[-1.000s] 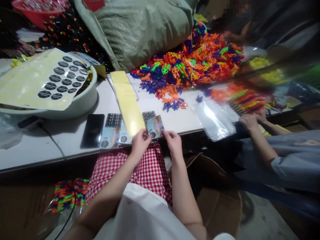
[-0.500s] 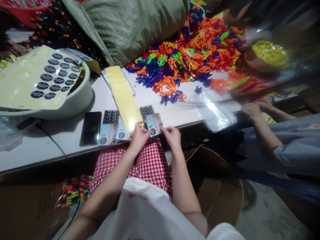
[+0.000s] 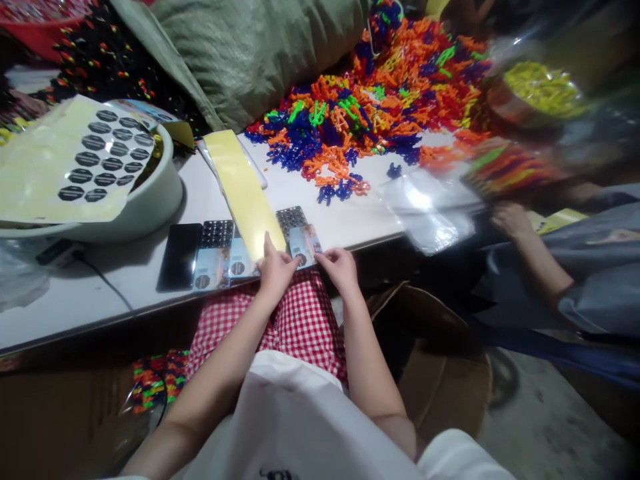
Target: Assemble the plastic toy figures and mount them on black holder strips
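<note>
You've got the card at the surface's near edge, right hand pinching its right side, left hand index out, thumb by its left corner (can't tell if gripping), probably to steady it.

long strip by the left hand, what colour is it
The long strip is pale yellow, seen in the head view.

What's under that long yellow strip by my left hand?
Near your left hand, a blue card seems to run under the yellow strip; toward the far end, something pale peeks out. Whatever its middle covers can't be seen.
</note>
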Available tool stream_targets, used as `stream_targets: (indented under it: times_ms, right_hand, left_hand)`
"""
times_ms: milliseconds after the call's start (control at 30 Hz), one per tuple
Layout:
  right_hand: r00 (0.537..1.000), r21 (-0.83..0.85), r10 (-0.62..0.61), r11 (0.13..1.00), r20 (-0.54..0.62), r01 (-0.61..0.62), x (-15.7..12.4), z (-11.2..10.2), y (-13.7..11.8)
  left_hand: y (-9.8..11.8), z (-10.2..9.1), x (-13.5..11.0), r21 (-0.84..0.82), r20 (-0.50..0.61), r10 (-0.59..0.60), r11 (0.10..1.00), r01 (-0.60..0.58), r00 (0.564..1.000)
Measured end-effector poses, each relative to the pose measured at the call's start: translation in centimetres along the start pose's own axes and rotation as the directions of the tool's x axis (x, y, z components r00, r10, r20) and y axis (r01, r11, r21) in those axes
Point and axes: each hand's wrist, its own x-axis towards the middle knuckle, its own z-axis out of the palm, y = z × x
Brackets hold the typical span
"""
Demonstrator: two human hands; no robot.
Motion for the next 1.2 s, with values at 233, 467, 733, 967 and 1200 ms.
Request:
stream_targets:
  times_ms: [233,467,733,967,1200]
  right_hand:
    - [0.996,-0.016,-0.089,0.996,0.003,0.089,0.4,0.1,0.7]
    - [0.996,0.022,-0.082,0.996,-0.033,0.082,0.1,-0.3,0.4]
    - [0.994,0.139,0.104,0.985,0.028,-0.107,0.0,-0.7,-0.8]
    - [0.989,0.106,0.144,0.984,0.020,-0.145,0.2,-0.9,-1.4]
    - [0.990,0.085,0.142,0.986,-0.004,-0.141,-0.3,-0.8,-1.6]
  left_hand:
    - [-0.3,0.2,0.1,0.033,0.010,0.019,0.999,-0.019,1.000]
    - [-0.1,0.0,0.4,-0.035,0.028,-0.034,0.999,0.035,0.999]
    - [0.8,-0.8,1.0,-0.083,0.092,-0.068,0.994,0.075,0.993]
    - [0.6,-0.6,1.1,-0.018,0.089,-0.050,0.998,0.052,0.995]
    - [0.3,-0.4,1.3,0.010,0.092,-0.035,0.999,0.034,0.995]
